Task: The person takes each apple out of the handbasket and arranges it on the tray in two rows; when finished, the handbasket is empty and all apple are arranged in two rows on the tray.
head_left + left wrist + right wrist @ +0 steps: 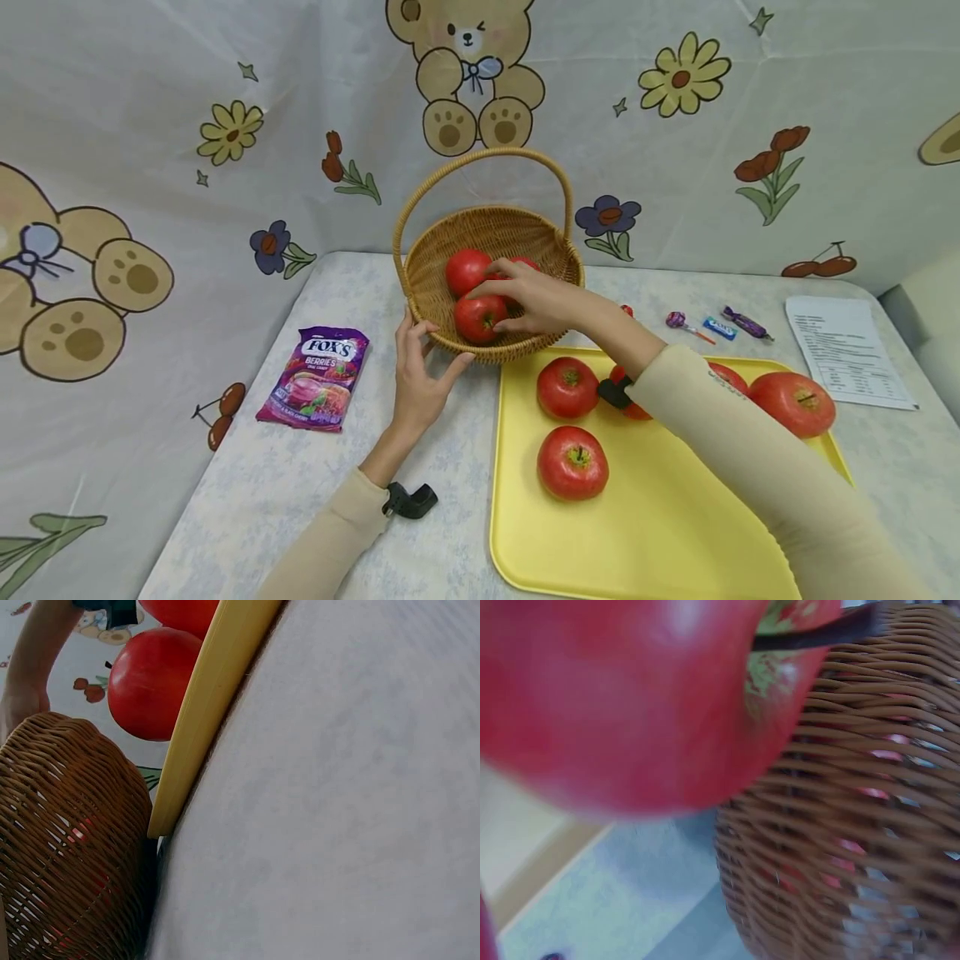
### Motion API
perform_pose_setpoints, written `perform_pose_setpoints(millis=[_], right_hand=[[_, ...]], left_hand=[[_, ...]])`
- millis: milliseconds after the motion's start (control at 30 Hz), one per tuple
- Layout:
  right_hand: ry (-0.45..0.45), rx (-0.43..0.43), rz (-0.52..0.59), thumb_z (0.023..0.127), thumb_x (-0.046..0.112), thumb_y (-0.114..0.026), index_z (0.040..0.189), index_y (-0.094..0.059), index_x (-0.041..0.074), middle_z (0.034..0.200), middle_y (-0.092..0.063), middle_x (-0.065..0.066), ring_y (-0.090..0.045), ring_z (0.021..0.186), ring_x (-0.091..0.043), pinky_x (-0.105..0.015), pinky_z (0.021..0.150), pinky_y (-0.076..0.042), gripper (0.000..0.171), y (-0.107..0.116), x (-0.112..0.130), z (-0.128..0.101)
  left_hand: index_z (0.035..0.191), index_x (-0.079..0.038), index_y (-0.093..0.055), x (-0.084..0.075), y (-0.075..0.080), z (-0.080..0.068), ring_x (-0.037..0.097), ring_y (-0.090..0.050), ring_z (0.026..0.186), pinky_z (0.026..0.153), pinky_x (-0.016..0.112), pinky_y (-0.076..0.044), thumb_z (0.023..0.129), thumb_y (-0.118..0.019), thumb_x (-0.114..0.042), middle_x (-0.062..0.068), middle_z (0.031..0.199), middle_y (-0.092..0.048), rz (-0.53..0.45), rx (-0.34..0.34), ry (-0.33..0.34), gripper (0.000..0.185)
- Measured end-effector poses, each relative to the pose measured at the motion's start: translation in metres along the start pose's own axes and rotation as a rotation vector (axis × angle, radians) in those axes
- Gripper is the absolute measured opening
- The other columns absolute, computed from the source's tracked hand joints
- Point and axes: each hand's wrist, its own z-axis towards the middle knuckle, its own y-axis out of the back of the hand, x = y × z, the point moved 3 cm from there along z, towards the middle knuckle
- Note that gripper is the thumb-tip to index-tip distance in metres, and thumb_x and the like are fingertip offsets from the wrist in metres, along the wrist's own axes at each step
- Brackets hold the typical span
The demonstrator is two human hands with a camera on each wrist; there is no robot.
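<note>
A wicker basket (487, 218) with a tall handle stands at the back, its mouth turned toward me. My left hand (420, 383) holds the basket's left front side, fingers at the rim and thumb spread along the lower front. My right hand (536, 296) reaches inside, its fingers and thumb around a red apple (475, 320) at the front of the basket. Behind it lies another red apple (467, 268); part of a third (525, 263) shows past my fingers. The left wrist view shows the basket's woven side (67, 840); my fingers are out of sight there.
Several red apples, one of them (573, 463) near the left side, lie on a yellow tray (637, 542), partly under my right arm. A purple candy bag (318, 379) lies left. Behind the tray are a lollipop (677, 320), wrapped sweets (720, 327) and a printed sheet (847, 350).
</note>
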Motion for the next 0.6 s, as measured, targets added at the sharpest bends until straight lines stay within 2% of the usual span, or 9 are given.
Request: perform_pose_setpoints(millis=[133,333,467,600], right_hand=[[-0.013,0.112,-0.018,0.084,0.022,-0.079,0.134,-0.059,0.021,0.141,-0.043,-0.019,-0.046,0.129,-0.037,-0.056,0.107,-0.041,0.053,-0.012,-0.009,0.018],[-0.005,0.253,-0.067,0.081,0.020,-0.082,0.135,-0.058,0.024,0.142,-0.039,-0.018,-0.048,0.125,-0.040,-0.058,0.107,-0.038,0.059,-0.024,-0.012,0.031],[-0.016,0.261,-0.098,0.079,0.018,-0.083,0.135,-0.056,0.024,0.142,-0.039,-0.017,-0.044,0.127,-0.041,-0.059,0.108,-0.037,0.062,-0.027,-0.013,0.037],[-0.064,0.265,-0.144,0.080,0.014,-0.082,0.136,-0.053,0.029,0.142,-0.038,-0.016,-0.043,0.127,-0.045,-0.057,0.100,-0.045,0.065,-0.031,-0.012,0.041]], left_hand=[[0.119,0.006,-0.041,0.001,0.000,0.000,0.048,-0.020,0.145,0.100,0.061,-0.046,0.084,-0.076,-0.005,0.031,0.155,-0.016,0.006,0.003,0.002,0.050],[0.120,0.005,-0.042,0.000,-0.002,0.000,0.048,-0.020,0.145,0.100,0.060,-0.046,0.084,-0.076,-0.004,0.031,0.156,-0.014,0.008,-0.003,0.002,0.050],[0.119,0.006,-0.042,0.000,-0.001,0.000,0.049,-0.021,0.144,0.099,0.061,-0.046,0.083,-0.077,-0.004,0.032,0.155,-0.015,0.005,-0.014,-0.011,0.051],[0.119,0.006,-0.042,0.000,0.000,0.001,0.049,-0.022,0.144,0.098,0.061,-0.047,0.083,-0.077,-0.003,0.033,0.155,-0.016,0.007,-0.015,-0.016,0.051]])
